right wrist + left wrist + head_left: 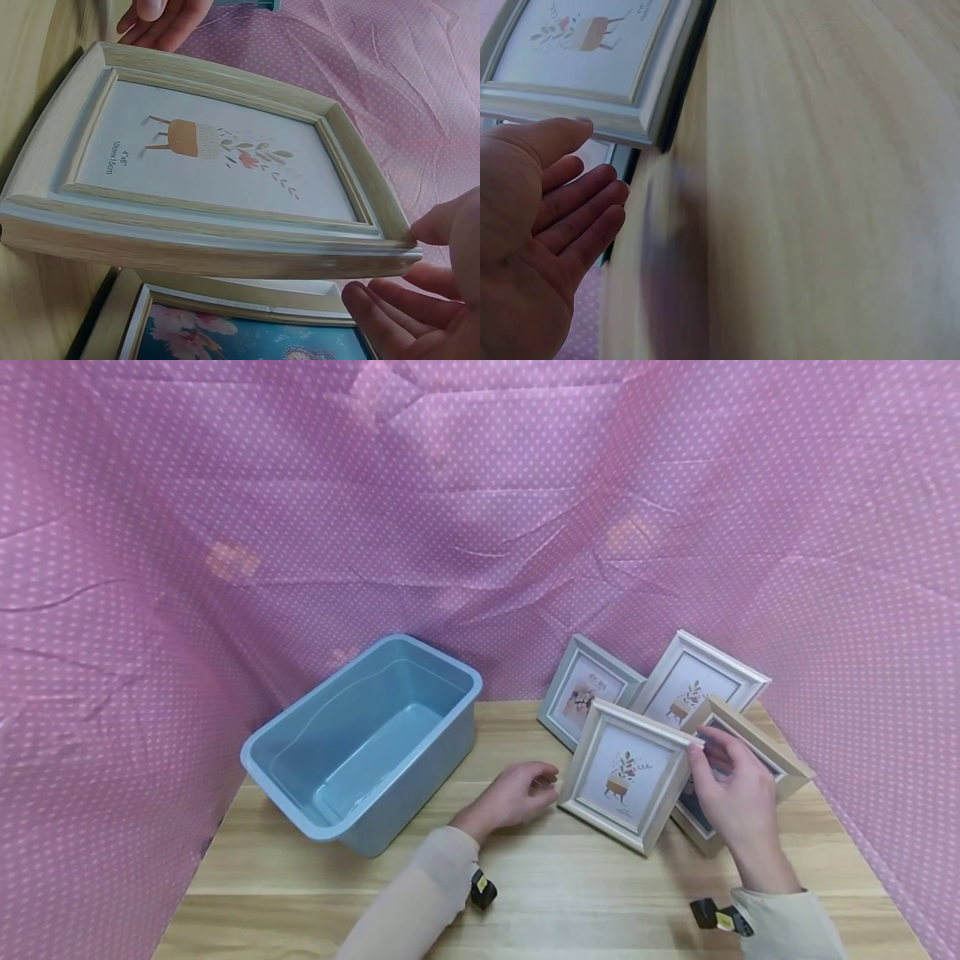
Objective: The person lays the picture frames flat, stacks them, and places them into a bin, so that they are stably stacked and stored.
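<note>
My right hand [738, 789] pinches the upper right corner of a cream picture frame [573, 785], thumb in front and fingertips behind. That frame stands tilted back and holds a plant print. In the right wrist view, the thumb [439, 221] touches its corner. Beside the frame's left edge is my left hand [517, 793], loosely bent and holding nothing; the left wrist view shows its fingers [581, 206] near the frame's edge, contact unclear. Behind stand a grey frame [558, 697], a white frame [727, 672] and a tan frame [780, 756], partly hidden.
A blue-grey plastic bin [420, 802] stands at the left of the wooden table [555, 893], with no objects visible inside. Pink dotted cloth [480, 527] hangs behind and along both sides. The frames lean close together at the right.
</note>
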